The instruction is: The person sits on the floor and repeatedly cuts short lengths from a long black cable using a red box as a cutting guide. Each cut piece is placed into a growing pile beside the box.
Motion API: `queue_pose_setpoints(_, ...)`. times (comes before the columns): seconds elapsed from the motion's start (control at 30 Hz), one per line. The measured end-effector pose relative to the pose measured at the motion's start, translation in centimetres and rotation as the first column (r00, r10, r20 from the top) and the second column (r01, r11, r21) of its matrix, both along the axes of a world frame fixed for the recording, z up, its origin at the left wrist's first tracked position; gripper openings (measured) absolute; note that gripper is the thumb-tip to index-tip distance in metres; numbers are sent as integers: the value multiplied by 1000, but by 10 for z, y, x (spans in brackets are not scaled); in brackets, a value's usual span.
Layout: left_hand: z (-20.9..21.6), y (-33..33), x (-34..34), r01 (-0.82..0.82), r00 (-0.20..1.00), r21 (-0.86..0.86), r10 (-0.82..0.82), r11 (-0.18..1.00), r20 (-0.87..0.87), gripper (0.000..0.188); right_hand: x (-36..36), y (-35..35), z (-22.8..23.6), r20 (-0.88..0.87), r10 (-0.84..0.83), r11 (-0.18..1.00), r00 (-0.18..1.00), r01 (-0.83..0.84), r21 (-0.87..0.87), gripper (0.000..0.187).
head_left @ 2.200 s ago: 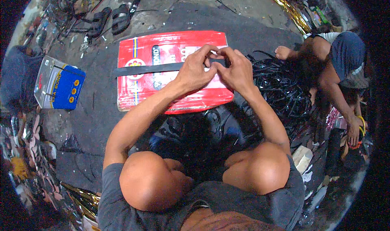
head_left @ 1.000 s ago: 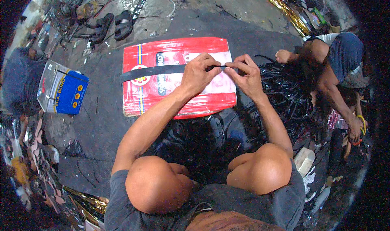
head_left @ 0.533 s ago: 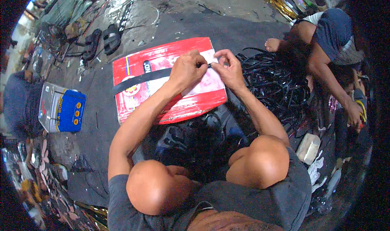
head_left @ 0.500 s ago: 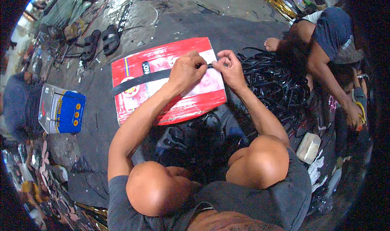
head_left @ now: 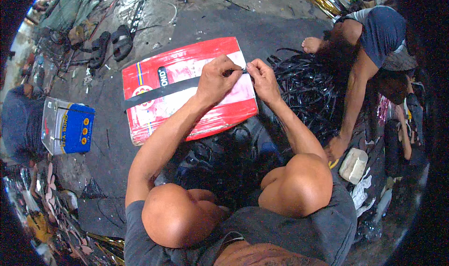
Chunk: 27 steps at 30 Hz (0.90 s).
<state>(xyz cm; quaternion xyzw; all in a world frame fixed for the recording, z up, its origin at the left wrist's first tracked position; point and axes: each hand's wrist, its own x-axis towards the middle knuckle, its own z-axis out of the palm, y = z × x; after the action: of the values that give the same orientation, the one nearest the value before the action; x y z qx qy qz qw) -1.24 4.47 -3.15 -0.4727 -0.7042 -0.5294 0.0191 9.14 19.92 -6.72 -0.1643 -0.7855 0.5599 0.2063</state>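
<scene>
A red and white flat box point(head_left: 187, 118), its surface glossy, lies in front of my knees. Across it runs a black strip point(head_left: 161, 92), flat and fairly wide, from the left edge to beneath my left hand point(head_left: 216, 80). That hand rests over the box's right half with its fingers pinched on the strip. At the box's right edge, my right hand point(head_left: 264, 81) is closed in a pinch, fingertips close to the left ones. A short dark bit of strip shows between the two hands.
A tangled heap of black strips point(head_left: 311, 90) lies to the right. Beyond it a co-worker point(head_left: 381, 37) bends, one hand beside a white block point(head_left: 353, 166). Left are a blue and silver tin point(head_left: 77, 128), another seated person point(head_left: 23, 121) and dark sandals point(head_left: 122, 42).
The co-worker's arm has swung from the far right towards me, to beside the white block, with something yellow at the hand. My hands keep their pinch on the strip, nearly in place.
</scene>
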Motion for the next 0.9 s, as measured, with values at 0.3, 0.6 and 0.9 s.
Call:
queue_pose_setpoints(0.3,-2,11,1,3,1000,49,-4,999,15,6,1,13,24,35,95,737,995,-47,-674,39)
queue_pose_setpoints(0.6,1,4,-2,6,1000,22,-7,1000,21,7,-38,8,18,97,-269,885,958,206,417,26)
queue_pose_setpoints(0.9,-3,11,5,31,997,45,-34,999,68,5,54,91,-146,448,-528,723,722,105,682,30)
